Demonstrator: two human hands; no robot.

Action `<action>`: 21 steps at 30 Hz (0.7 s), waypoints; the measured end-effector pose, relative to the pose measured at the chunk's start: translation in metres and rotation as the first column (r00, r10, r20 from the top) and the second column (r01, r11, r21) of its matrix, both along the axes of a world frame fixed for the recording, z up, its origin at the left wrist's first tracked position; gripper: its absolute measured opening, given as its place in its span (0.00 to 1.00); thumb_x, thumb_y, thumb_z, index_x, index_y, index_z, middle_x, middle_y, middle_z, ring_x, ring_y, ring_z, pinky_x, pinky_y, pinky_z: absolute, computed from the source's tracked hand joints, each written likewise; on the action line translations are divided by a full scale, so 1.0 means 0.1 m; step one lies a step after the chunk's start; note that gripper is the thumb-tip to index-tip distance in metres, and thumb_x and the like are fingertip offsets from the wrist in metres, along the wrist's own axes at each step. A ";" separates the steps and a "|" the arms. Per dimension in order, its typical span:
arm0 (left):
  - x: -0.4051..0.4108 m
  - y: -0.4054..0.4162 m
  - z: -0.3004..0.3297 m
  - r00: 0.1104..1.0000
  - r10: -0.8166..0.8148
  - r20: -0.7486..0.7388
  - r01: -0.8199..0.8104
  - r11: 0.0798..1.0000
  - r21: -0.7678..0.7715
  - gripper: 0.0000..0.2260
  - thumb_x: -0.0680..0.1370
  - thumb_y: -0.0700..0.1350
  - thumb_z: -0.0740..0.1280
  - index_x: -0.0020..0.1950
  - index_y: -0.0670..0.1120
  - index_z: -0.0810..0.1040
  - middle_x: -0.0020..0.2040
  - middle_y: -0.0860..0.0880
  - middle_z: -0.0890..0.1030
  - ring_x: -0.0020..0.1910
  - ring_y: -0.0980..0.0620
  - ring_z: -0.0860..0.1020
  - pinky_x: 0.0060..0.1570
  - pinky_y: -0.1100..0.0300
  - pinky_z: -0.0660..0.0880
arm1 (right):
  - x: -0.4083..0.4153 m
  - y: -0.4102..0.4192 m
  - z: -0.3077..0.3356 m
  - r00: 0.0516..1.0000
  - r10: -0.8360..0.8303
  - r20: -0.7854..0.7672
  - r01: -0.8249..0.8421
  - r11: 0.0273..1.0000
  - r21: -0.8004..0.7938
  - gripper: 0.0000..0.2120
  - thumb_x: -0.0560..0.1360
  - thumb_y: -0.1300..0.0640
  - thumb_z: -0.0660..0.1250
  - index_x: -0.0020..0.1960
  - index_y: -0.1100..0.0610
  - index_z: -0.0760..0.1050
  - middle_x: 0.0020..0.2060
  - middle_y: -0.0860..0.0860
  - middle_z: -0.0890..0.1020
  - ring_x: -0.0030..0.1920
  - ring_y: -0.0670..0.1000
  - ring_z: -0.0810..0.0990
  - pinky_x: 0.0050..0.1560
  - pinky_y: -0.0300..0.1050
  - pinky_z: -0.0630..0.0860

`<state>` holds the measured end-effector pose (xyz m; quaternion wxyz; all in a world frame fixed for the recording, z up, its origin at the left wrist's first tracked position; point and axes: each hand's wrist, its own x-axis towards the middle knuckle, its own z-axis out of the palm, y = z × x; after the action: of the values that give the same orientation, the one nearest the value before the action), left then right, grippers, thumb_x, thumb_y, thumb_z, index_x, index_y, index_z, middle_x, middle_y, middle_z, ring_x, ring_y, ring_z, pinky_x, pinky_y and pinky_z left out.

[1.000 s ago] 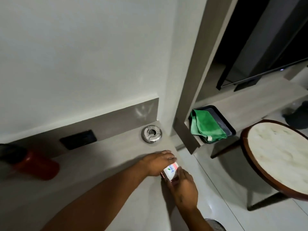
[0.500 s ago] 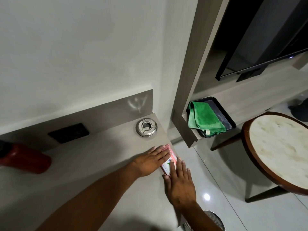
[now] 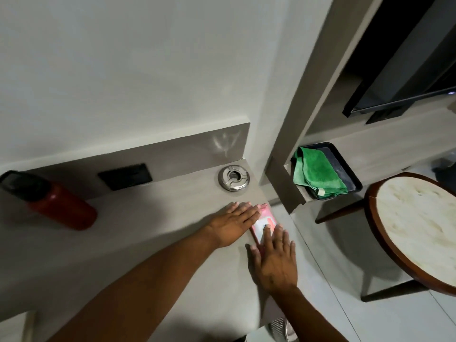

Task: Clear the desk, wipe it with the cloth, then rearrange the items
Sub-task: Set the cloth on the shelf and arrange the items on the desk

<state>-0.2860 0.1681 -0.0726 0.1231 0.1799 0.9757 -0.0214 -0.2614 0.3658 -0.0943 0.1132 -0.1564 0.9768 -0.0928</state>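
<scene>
At the right edge of the grey wood-grain desk (image 3: 148, 230) we see one flat pink-and-white packet (image 3: 265, 222), lying flush with the rim. Our left hand (image 3: 233, 224) lies flat beside it, fingers straight and together; our right hand (image 3: 274, 259) presses on it with fingers spread, gripping nothing. One round steel ashtray (image 3: 234, 177) sits in the back corner, one red bottle (image 3: 58, 204) far left. One folded green cloth (image 3: 317, 175) rests in a black tray (image 3: 350, 174) on the neighbouring shelf.

Green cloth (image 3: 318, 175) – red bottle (image 3: 59, 206) – pink-and-white packet (image 3: 265, 222) – grey desk (image 3: 148, 230)
</scene>
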 end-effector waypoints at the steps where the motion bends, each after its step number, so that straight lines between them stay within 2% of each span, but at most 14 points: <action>1: 0.14 -0.08 0.03 0.998 0.067 -0.010 -0.066 0.998 0.017 0.33 0.81 0.35 0.52 0.82 0.47 0.40 0.83 0.48 0.40 0.82 0.46 0.41 0.80 0.48 0.38 | 0.03 -0.05 0.06 1.000 0.018 0.005 -0.018 1.000 0.003 0.37 0.79 0.31 0.39 0.81 0.50 0.44 0.81 0.56 0.46 0.81 0.59 0.43 0.79 0.58 0.43; 3: 0.52 -0.28 0.07 0.968 0.252 -0.013 -0.249 0.962 0.108 0.37 0.78 0.34 0.56 0.82 0.47 0.41 0.83 0.49 0.40 0.82 0.48 0.40 0.76 0.52 0.33 | 0.14 -0.21 0.18 0.998 0.065 0.019 -0.065 0.998 -0.027 0.37 0.79 0.31 0.41 0.81 0.50 0.45 0.81 0.56 0.47 0.81 0.58 0.43 0.80 0.57 0.43; 5: 1.07 -0.51 0.08 0.875 0.484 0.002 -0.473 0.854 0.215 0.38 0.77 0.36 0.58 0.82 0.47 0.42 0.83 0.49 0.42 0.82 0.48 0.39 0.75 0.54 0.30 | 0.31 -0.51 0.29 0.991 0.136 0.012 -0.135 0.987 -0.086 0.37 0.80 0.34 0.41 0.81 0.54 0.50 0.80 0.58 0.52 0.81 0.60 0.48 0.79 0.58 0.50; 8: 2.05 -0.87 0.18 0.615 0.786 0.063 -0.774 0.587 0.239 0.36 0.76 0.43 0.59 0.82 0.46 0.47 0.84 0.47 0.46 0.83 0.47 0.42 0.80 0.49 0.37 | 0.72 -1.15 0.36 0.928 0.365 -0.082 -0.374 0.908 -0.188 0.35 0.80 0.39 0.45 0.76 0.63 0.63 0.73 0.68 0.67 0.74 0.70 0.64 0.72 0.66 0.65; 9: 2.43 -1.01 0.22 0.507 0.859 0.070 -0.848 0.483 0.221 0.36 0.76 0.45 0.59 0.82 0.46 0.50 0.84 0.46 0.48 0.83 0.46 0.43 0.81 0.47 0.40 | 0.95 -1.43 0.32 0.877 0.466 -0.118 -0.481 0.857 -0.187 0.33 0.81 0.42 0.46 0.75 0.64 0.63 0.72 0.69 0.67 0.73 0.71 0.64 0.71 0.67 0.65; 10: 2.79 -1.13 0.27 0.408 0.910 0.070 -0.899 0.387 0.206 0.35 0.76 0.46 0.59 0.82 0.46 0.52 0.83 0.45 0.50 0.83 0.45 0.45 0.81 0.46 0.43 | 1.18 -1.70 0.30 0.824 0.560 -0.087 -0.567 0.810 -0.151 0.33 0.81 0.42 0.46 0.77 0.62 0.60 0.74 0.68 0.64 0.75 0.70 0.61 0.74 0.65 0.61; 12: 3.46 -1.38 0.31 0.232 0.971 0.049 -0.956 0.219 0.194 0.32 0.78 0.49 0.59 0.82 0.45 0.55 0.83 0.44 0.54 0.82 0.45 0.50 0.81 0.47 0.49 | 1.68 -2.22 0.27 0.752 0.659 0.028 -0.649 0.746 -0.148 0.35 0.80 0.38 0.42 0.81 0.57 0.52 0.80 0.61 0.55 0.79 0.62 0.52 0.79 0.55 0.53; 13: 3.72 -1.48 0.32 0.157 0.986 0.058 -0.972 0.144 0.184 0.31 0.80 0.50 0.58 0.82 0.45 0.55 0.82 0.43 0.55 0.82 0.44 0.52 0.81 0.48 0.50 | 1.89 -2.43 0.26 0.738 0.672 0.060 -0.652 0.734 -0.190 0.36 0.79 0.37 0.44 0.81 0.56 0.51 0.80 0.58 0.54 0.80 0.59 0.52 0.79 0.51 0.54; 15: 4.24 -1.63 0.34 0.000 0.997 0.079 -0.990 -0.011 0.140 0.32 0.81 0.53 0.57 0.82 0.45 0.52 0.82 0.42 0.54 0.82 0.44 0.53 0.80 0.51 0.51 | 2.39 -2.84 0.29 0.636 0.768 0.078 -0.727 0.630 -0.274 0.33 0.79 0.39 0.54 0.80 0.52 0.56 0.80 0.56 0.56 0.78 0.57 0.57 0.77 0.46 0.58; 17: 4.58 -1.71 0.34 -0.134 0.986 0.098 -0.978 -0.147 0.148 0.33 0.80 0.56 0.59 0.81 0.45 0.53 0.81 0.41 0.57 0.80 0.42 0.56 0.78 0.51 0.57 | 2.80 -3.17 0.33 0.508 0.857 0.084 -0.804 0.507 -0.311 0.31 0.79 0.43 0.59 0.79 0.52 0.59 0.79 0.55 0.60 0.77 0.56 0.62 0.75 0.46 0.62; 19: 4.77 -1.72 0.33 -0.246 0.962 0.123 -0.942 -0.267 0.202 0.31 0.79 0.57 0.62 0.78 0.44 0.60 0.78 0.41 0.63 0.78 0.42 0.62 0.75 0.49 0.64 | 3.07 -3.40 0.35 0.489 0.865 0.111 -0.813 0.498 -0.302 0.31 0.78 0.43 0.60 0.78 0.53 0.60 0.78 0.55 0.62 0.74 0.57 0.65 0.73 0.49 0.65; 21: 4.87 -1.70 0.28 -0.302 0.943 0.139 -0.925 -0.325 0.198 0.26 0.80 0.56 0.63 0.74 0.44 0.66 0.75 0.42 0.67 0.75 0.42 0.66 0.72 0.49 0.68 | 3.24 -3.53 0.34 0.534 0.830 0.163 -0.788 0.558 -0.261 0.33 0.77 0.44 0.63 0.77 0.54 0.59 0.77 0.55 0.62 0.72 0.57 0.67 0.70 0.51 0.69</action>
<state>0.2014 -0.0023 -0.0446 0.0285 -0.6686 0.7179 0.1918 0.0625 0.0129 -0.0599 0.2611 -0.5857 0.7570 -0.1257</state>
